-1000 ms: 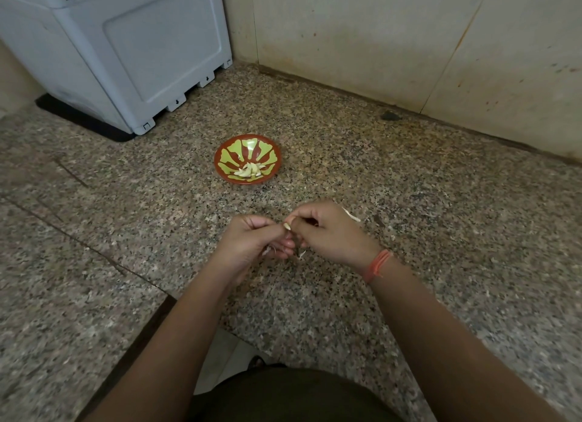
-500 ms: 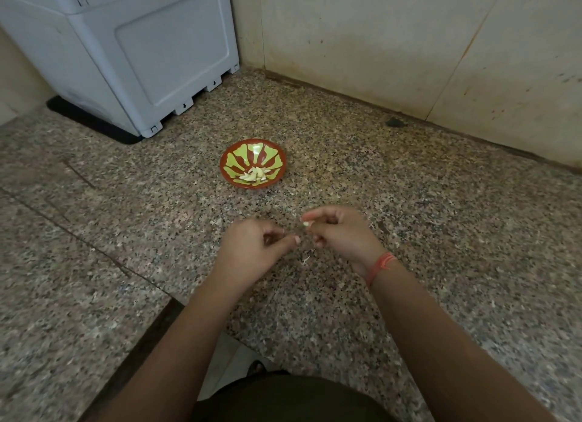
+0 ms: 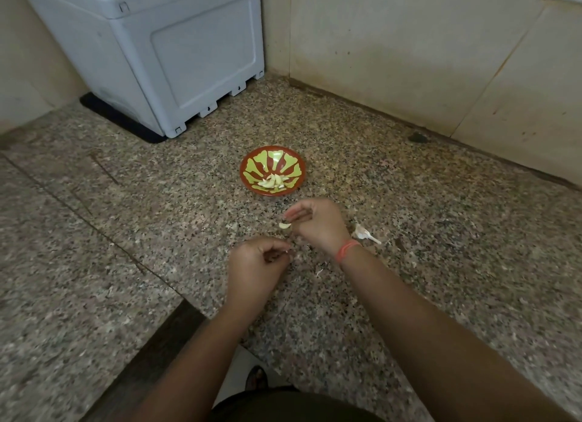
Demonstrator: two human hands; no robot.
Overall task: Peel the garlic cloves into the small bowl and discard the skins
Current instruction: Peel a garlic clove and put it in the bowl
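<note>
- The speckled stone bench (image 3: 441, 232) filled most of the view, running to a far corner.
- A pale tiled wall (image 3: 409, 43) stood along its far edge.
- A grey-white plastic box (image 3: 176, 53) sat at the far left on a dark mat.
- The right hand (image 3: 318, 223) hovered just near of the bowl, with an orange band (image 3: 346, 250) at the wrist. Its fingers were curled in narrow and pinched a peeled clove (image 3: 284, 225) at their tips, on the hand's left side.
- The left hand (image 3: 255, 264) was nearer and slightly left, apart from the right. Its fingers were curled tight, with a tiny pale scrap (image 3: 286, 250) nipped at their tips; it was too small to tell what it was.
- A small red bowl (image 3: 244, 169) with green petal marks stood on the bench beyond both hands.
- A piece of unpeeled garlic (image 3: 362, 232) lay on the bench just right of the right wrist.
- Several peeled cloves (image 3: 272, 182) lay heaped in the near part of the bowl.
- A loose skin flake (image 3: 319, 272) lay on the bench beside the right forearm.
</note>
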